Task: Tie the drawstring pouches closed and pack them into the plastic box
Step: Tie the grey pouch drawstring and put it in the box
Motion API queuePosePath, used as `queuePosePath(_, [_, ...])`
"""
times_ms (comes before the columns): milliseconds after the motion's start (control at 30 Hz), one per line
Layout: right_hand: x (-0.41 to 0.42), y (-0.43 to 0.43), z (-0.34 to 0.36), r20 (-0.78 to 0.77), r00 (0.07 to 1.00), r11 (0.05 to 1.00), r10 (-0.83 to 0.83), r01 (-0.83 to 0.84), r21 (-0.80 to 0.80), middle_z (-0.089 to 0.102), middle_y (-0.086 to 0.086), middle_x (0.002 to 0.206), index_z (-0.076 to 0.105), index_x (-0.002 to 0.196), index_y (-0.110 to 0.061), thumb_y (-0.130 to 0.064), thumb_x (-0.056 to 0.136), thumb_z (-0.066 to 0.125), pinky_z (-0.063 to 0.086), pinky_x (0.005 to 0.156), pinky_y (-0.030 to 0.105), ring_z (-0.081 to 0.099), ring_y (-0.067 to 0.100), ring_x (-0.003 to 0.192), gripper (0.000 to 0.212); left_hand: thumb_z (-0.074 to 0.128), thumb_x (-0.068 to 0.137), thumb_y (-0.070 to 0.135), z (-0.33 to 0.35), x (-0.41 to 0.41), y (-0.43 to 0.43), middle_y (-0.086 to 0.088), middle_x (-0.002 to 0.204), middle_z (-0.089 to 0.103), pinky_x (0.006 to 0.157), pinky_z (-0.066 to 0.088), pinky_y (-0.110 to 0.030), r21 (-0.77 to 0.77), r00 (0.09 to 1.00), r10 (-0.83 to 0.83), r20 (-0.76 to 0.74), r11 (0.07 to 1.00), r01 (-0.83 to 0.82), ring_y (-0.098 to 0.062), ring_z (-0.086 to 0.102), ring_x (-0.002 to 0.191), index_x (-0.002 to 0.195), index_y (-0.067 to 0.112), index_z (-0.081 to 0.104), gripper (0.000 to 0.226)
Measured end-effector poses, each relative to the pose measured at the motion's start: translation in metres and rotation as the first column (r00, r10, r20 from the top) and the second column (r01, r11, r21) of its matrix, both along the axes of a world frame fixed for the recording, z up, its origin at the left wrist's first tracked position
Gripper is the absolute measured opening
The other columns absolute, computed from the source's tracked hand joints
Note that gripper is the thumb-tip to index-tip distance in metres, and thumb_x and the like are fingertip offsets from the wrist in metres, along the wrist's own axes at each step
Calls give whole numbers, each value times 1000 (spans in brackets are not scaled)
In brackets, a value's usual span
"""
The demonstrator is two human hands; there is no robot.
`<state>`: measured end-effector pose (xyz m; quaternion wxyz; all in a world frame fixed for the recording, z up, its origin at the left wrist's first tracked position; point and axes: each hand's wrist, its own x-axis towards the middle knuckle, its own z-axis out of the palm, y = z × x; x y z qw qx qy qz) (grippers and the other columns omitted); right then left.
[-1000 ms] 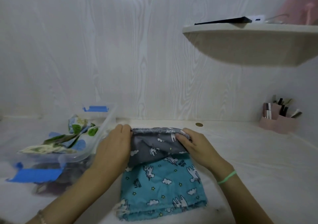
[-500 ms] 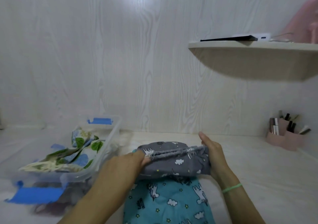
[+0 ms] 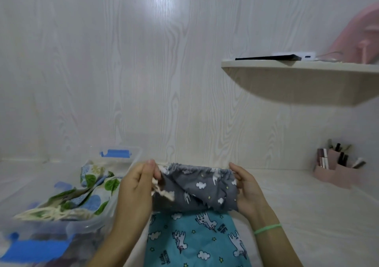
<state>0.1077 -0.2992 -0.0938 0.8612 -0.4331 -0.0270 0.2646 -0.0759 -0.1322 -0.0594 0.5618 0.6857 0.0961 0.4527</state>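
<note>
Held one grey pouch (image 3: 201,191) right of the plastic box (image 3: 98,223).
Gripped at both ends by left hand (image 3: 135,186) and right hand (image 3: 246,186); one teal pouch (image 3: 194,240) nearer, seemingly one leafy pouch (image 3: 92,186) inside.

L hand (image 3: 135,182), R hand (image 3: 249,187) hold grey pouch (image 3: 198,191).

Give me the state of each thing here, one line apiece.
grey pouch: held above the table by both ends, top gathered.
teal pouch: lying flat on the table.
plastic box: open, no lid on.
leaf-print pouch: lying in the plastic box.
left hand: pinches the grey pouch's left end.
right hand: grips its right end.
</note>
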Motion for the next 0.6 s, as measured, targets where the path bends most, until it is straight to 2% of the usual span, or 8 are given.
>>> queuePosePath(67, [3, 4, 1, -14, 1000, 999, 13, -12, 53, 37, -6, 45, 45, 50, -21, -24, 71, 76, 31, 42, 19, 35, 10, 38, 37, 39, 100, 34, 10, 6, 0, 5, 87, 71, 75, 47, -21, -286, 990, -77, 118, 952, 108, -4, 66, 82, 69, 10, 53, 42])
queuePosePath(100, [5, 4, 1, -16, 999, 995, 35, -34, 97, 28, -8, 41, 38, 47, -23, -24, 74, 70, 21, 36, 19, 25, 8, 33, 42, 38, 101, 33, 15, 8, 1, 3, 96, 74, 82, 47, -24, -424, 974, -110, 197, 886, 186, -6, 68, 91, 68, 11, 51, 41])
queuePosePath(133, [5, 4, 2, -16, 998, 989, 59, -56, 139, 23, -8, 39, 35, 44, -23, -23, 77, 65, 15, 34, 19, 19, 7, 31, 44, 38, 101, 32, 22, 9, 3, 0, 95, 75, 85, 47, -27, -537, 952, -128, 277, 801, 265, -8, 70, 92, 68, 12, 50, 41])
queuePosePath(200, [9, 3, -1, -43, 996, 976, 82, -71, 206, 20, -7, 37, 34, 42, -21, -20, 80, 59, 11, 33, 20, 11, 8, 31, 45, 37, 102, 30, 32, 10, 7, -1, 76, 73, 83, 51, -31, -672, 913, -99, 395, 647, 361, -11, 72, 79, 68, 13, 48, 40])
queuePosePath(300, [20, -3, -13, -178, 980, 949, 84, -25, 313, 20, -6, 37, 31, 43, -20, -17, 78, 60, 10, 35, 21, 6, 10, 37, 45, 38, 102, 32, 41, 8, 19, 3, 59, 58, 72, 57, -31, -727, 888, -11, 459, 569, 383, -8, 61, 58, 69, 14, 47, 39])
queuePosePath(467, [30, -7, -19, -255, 966, 928, 45, 54, 368, 21, -5, 36, 28, 43, -19, -14, 78, 56, 11, 35, 20, 18, 9, 27, 44, 36, 103, 33, 45, 7, 32, 2, 66, 49, 67, 56, -28, -780, 905, -31, 424, 495, 383, -7, 49, 49, 73, 13, 45, 37])
queuePosePath(533, [32, -3, -14, -257, 966, 929, -25, 117, 350, 24, -6, 38, 29, 50, -20, -13, 81, 57, 17, 37, 19, 22, 8, 32, 43, 40, 103, 30, 45, 12, 31, 1, 65, 50, 57, 56, -25, -784, 912, -74, 403, 486, 386, -7, 48, 47, 71, 13, 46, 36])
queuePosePath(600, [31, 2, -2, -236, 970, 921, -58, 143, 362, 40, -5, 44, 34, 55, -18, -12, 79, 67, 31, 50, 15, 35, 5, 47, 42, 42, 102, 27, 48, 15, 26, 0, 64, 55, 49, 53, -21, -769, 920, -168, 355, 508, 389, -9, 50, 52, 70, 13, 48, 35])
